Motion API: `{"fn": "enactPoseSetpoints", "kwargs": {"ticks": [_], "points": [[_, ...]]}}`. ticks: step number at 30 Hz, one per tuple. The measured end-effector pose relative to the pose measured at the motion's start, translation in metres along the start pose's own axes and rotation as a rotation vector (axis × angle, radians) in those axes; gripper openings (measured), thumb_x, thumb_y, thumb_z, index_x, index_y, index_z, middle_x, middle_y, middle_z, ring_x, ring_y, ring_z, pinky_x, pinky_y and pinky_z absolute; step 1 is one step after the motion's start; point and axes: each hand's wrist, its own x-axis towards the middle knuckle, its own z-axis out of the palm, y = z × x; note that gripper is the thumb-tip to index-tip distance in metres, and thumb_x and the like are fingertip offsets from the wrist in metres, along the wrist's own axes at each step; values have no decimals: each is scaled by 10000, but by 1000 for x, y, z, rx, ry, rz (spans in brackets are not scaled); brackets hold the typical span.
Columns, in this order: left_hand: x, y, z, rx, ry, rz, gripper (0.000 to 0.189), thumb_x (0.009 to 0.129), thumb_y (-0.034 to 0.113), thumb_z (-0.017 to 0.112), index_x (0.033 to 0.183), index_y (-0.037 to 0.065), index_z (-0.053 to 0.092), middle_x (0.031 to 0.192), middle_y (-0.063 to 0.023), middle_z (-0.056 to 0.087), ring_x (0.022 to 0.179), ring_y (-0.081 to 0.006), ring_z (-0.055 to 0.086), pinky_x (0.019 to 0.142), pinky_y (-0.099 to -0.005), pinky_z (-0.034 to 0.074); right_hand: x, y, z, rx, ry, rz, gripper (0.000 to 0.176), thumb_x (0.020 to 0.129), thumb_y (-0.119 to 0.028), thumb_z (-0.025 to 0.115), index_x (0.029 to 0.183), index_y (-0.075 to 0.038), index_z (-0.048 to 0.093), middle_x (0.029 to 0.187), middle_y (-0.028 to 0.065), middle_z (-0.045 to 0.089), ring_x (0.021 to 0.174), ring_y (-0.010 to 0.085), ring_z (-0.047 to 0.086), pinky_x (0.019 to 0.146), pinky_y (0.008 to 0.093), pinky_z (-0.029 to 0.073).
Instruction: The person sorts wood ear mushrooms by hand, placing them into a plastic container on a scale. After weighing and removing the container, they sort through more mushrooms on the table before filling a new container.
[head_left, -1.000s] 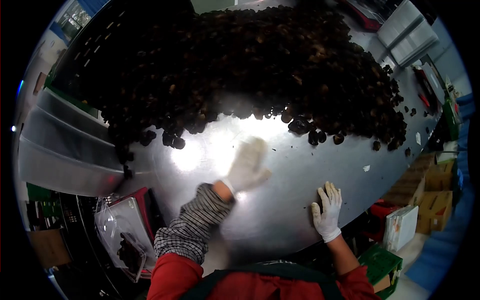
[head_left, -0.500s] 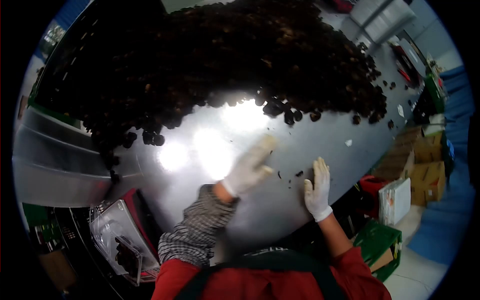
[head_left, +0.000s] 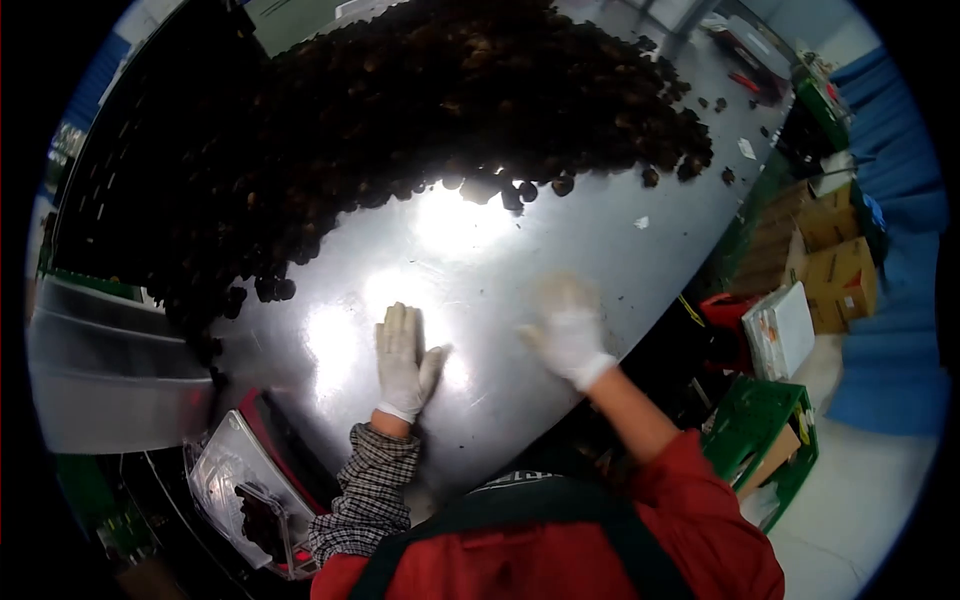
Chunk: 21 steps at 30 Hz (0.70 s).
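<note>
My left hand (head_left: 404, 365), in a white glove with a checked sleeve above it, lies flat on the shiny metal table (head_left: 520, 245), its fingers straight and its thumb apart. To its right, my right hand (head_left: 572, 325), also white-gloved, is over the table with the thumb spread. Its fingertips are smeared by motion, and neither hand shows anything held. Beyond both hands spreads a large heap of dark brown, roundish pieces (head_left: 450, 100); a few stray ones lie along its near edge.
At the lower left stands a scale-like device (head_left: 225, 465) with a clear container on it. A metal chute or panel (head_left: 110, 370) borders the table's left. On the right are a green crate (head_left: 765, 440), cardboard boxes (head_left: 838, 275) and a white scrap (head_left: 642, 222) on the table.
My left hand has drawn back left toward my body and flattened. The right hand has moved left and forward. Dark bits formerly between the hands no longer show there. The view has shifted.
</note>
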Motion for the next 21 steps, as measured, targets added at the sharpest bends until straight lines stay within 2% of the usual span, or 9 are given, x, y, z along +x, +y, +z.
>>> {"fn": "enactPoseSetpoints", "kwargs": {"ticks": [4, 6, 8, 10, 12, 14, 15, 19, 21], "points": [[-1, 5, -2, -231, 133, -103, 710, 968, 515, 368, 1466, 20, 259, 1521, -241, 215, 1424, -380, 170, 1163, -466, 144, -91, 86, -43, -375, 239, 372, 680, 824, -300, 644, 1345, 62, 399, 1419, 316, 322, 1324, 448, 306, 1071, 635, 180], [-8, 3, -16, -226, 216, -133, 690, 981, 497, 356, 1461, 10, 264, 1523, -242, 204, 1422, -384, 169, 1163, -457, 155, -82, 32, -57, -159, 138, 275, 676, 815, -267, 627, 1356, 61, 390, 1419, 312, 330, 1327, 459, 298, 1077, 627, 175], [-24, -20, -19, -166, 274, -233, 684, 982, 488, 364, 1450, -3, 280, 1515, -251, 218, 1421, -390, 169, 1160, -460, 159, -77, -15, 16, -60, 102, -13, 677, 807, -289, 586, 1363, 48, 395, 1416, 300, 341, 1350, 468, 263, 1086, 634, 158], [-39, -30, -25, -113, 325, -308, 675, 980, 472, 384, 1431, -24, 304, 1505, -261, 231, 1414, -396, 185, 1152, -469, 170, -48, -93, 40, 357, -12, -280, 776, 853, -483, 563, 1393, 37, 364, 1429, 264, 350, 1371, 395, 272, 1121, 561, 177], [-53, -34, -23, -82, 331, -301, 663, 975, 453, 408, 1399, -52, 344, 1478, -269, 281, 1394, -407, 231, 1145, -475, 183, -33, -132, 43, 219, -43, -417, 767, 834, -440, 615, 1379, 40, 370, 1411, 231, 380, 1373, 355, 285, 1143, 525, 154], [-66, -45, -14, -9, 261, -268, 658, 972, 445, 419, 1387, -62, 359, 1462, -270, 310, 1385, -412, 250, 1144, -478, 186, -25, -100, 34, 235, -246, -208, 811, 848, -526, 564, 1407, 17, 340, 1453, 213, 341, 1398, 337, 247, 1143, 544, 130], [-64, -40, -14, -14, 279, -231, 614, 973, 398, 429, 1366, -72, 381, 1434, -274, 352, 1366, -417, 282, 1137, -481, 200, -40, -58, 38, -31, -33, -160, 815, 833, -535, 576, 1392, 17, 363, 1456, 224, 333, 1385, 361, 261, 1128, 573, 142], [-63, -43, -12, 28, 290, -210, 544, 973, 314, 425, 1346, -80, 394, 1403, -280, 383, 1334, -410, 330, 1113, -469, 254, -115, 97, -23, -412, 182, 469, 714, 864, -458, 575, 1344, 47, 416, 1413, 272, 373, 1335, 420, 315, 1074, 634, 202], [-64, -45, -16, -209, 366, -235, 552, 982, 326, 420, 1354, -80, 386, 1404, -272, 386, 1337, -397, 336, 1107, -451, 275, -117, 73, -56, -322, 242, 467, 664, 804, -294, 660, 1298, 80, 422, 1324, 300, 417, 1283, 442, 351, 1040, 611, 257]]}}
